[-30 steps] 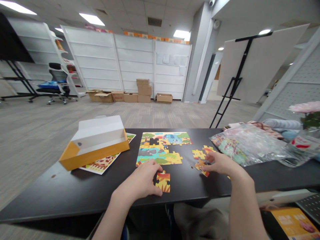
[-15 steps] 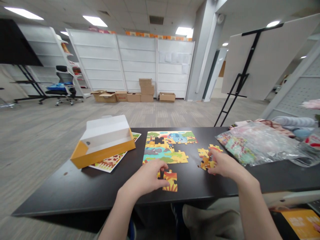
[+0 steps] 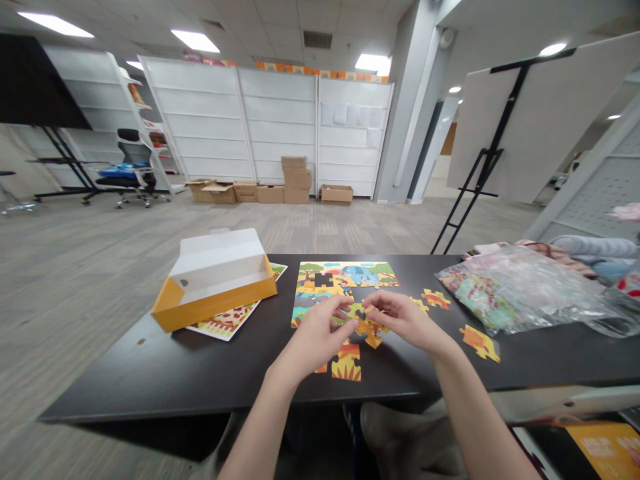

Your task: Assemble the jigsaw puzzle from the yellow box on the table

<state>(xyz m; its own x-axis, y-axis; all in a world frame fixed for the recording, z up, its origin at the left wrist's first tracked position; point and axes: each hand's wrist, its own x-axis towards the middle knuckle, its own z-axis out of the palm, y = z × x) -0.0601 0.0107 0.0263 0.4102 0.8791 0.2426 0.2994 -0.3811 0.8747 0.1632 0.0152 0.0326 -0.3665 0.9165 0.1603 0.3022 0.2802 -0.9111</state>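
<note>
A partly joined jigsaw puzzle (image 3: pixel 367 275) with animals lies on the black table, a gap in its upper left. My right hand (image 3: pixel 400 317) pinches an orange and yellow puzzle piece (image 3: pixel 373 339) at the puzzle's lower right part. Facing it, my left hand (image 3: pixel 323 333) has thumb and fingers apart over the puzzle's lower edge, with nothing seen between them. Below the hands lies a red and yellow piece (image 3: pixel 347 364), with another partly hidden beside it. Loose pieces lie to the right, one orange and red (image 3: pixel 436 299) and one orange and yellow (image 3: pixel 480 343).
An open yellow box (image 3: pixel 215 297) rests on a printed sheet (image 3: pixel 227 325) at the left of the table (image 3: pixel 200 380). Clear plastic bags (image 3: pixel 525 287) lie at the right, near folded cloths. Cardboard boxes (image 3: pixel 296 180) and white shelves stand far behind.
My right hand has moved left with the orange and yellow piece, uncovering a loose piece on the right. My left hand has risen slightly toward the puzzle. The view has shifted a little.
</note>
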